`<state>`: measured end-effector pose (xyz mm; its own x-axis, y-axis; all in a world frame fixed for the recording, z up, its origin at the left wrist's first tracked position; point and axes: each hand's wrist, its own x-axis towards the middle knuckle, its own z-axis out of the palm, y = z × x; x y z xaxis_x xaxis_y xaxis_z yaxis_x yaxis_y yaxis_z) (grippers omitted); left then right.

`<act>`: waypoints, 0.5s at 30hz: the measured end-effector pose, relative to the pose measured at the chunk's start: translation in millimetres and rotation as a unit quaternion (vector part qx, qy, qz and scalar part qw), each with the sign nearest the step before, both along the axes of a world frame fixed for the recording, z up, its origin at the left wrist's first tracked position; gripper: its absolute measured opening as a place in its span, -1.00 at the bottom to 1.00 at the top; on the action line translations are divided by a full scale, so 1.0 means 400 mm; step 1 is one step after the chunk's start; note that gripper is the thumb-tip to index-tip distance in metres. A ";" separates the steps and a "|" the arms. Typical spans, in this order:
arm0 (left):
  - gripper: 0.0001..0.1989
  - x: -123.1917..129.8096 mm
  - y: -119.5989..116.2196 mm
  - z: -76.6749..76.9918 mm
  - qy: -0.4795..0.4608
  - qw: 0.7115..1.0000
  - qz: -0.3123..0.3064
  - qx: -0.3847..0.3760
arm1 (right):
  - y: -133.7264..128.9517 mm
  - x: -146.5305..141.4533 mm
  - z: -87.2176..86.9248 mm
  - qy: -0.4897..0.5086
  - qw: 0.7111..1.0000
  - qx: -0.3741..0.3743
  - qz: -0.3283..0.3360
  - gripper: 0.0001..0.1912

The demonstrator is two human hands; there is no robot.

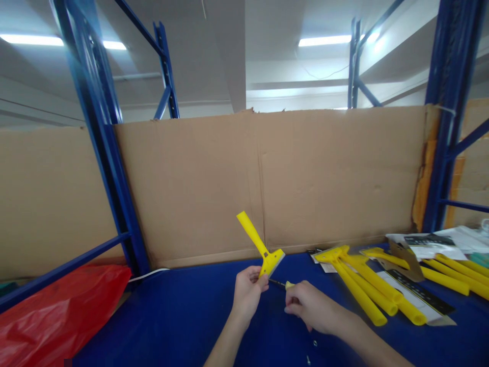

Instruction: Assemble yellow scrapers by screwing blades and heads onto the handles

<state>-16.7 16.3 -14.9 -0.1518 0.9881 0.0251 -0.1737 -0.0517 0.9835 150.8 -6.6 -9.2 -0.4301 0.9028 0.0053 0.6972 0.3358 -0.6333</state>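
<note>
My left hand (249, 289) grips a yellow scraper (253, 233) by one end of its head, with its handle pointing up and to the left. A pale blade edge shows along the right side of the head. My right hand (307, 303) is closed around the yellowish handle of a screwdriver (278, 283). Its dark shaft points left toward the lower end of the scraper head; whether the tip touches a screw I cannot tell. Below my right hand, small metal parts (315, 343) lie on the blue tabletop (183, 316).
Several more yellow scrapers (362, 290) lie in a pile to the right, beside black-and-white packaging (416, 293) and an opened cardboard box (408, 260). At the left is a red plastic bag (64, 311). A cardboard panel (198, 183) stands behind, between blue rack posts (110, 163).
</note>
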 end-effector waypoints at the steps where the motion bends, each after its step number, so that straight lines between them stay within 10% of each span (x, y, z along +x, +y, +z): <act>1: -0.82 0.004 -0.002 0.001 0.000 1.000 -0.003 0.000 | 0.002 -0.004 0.001 0.019 0.999 0.038 -0.008 -0.84; 6: -0.78 0.032 -0.016 0.005 0.002 0.999 -0.039 0.004 | 0.008 -0.017 0.012 0.110 0.964 0.237 -0.050 -0.81; 15: -0.67 0.066 -0.041 -0.004 0.027 0.993 -0.101 0.052 | 0.012 -0.016 -0.012 0.128 0.939 0.315 -0.046 -0.82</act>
